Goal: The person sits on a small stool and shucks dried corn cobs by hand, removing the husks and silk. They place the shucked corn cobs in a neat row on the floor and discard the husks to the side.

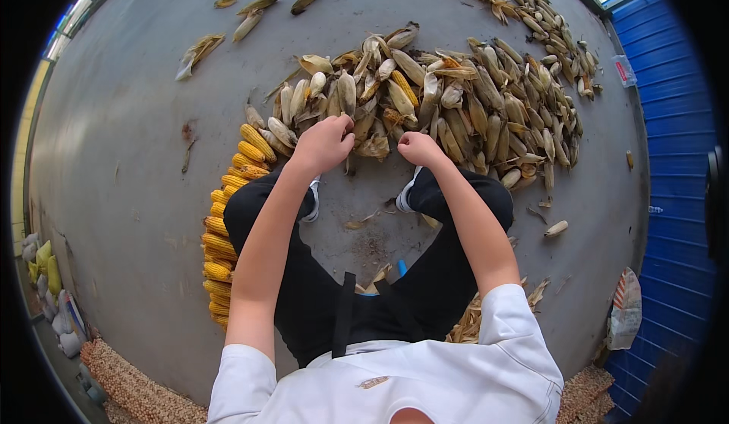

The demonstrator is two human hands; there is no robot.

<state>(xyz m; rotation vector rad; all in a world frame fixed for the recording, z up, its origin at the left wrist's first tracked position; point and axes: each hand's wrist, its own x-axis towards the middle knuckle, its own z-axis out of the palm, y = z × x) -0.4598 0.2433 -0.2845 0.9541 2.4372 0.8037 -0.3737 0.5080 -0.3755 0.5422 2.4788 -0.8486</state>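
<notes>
A wide pile of unhusked corn ears (478, 99) lies on the grey floor before me. My left hand (326, 143) is at the pile's near edge, its fingers bent by the husks; whether it grips an ear cannot be told. To its right, my right hand (418, 147) is curled beside dry husks, its fingertips partly hidden. A bare yellow cob (404, 86) shows among the husked-over ears. Along my left leg runs a stacked row of husked yellow corn cobs (218, 241).
Loose husks (467, 321) lie by my right hip. Single ears (307, 0) are scattered at the far left, and one ear (556, 228) lies to the right. A blue corrugated wall (672, 156) bounds the right side, with a white sack (625, 310) against it. Filled sacks (54, 276) stand far left.
</notes>
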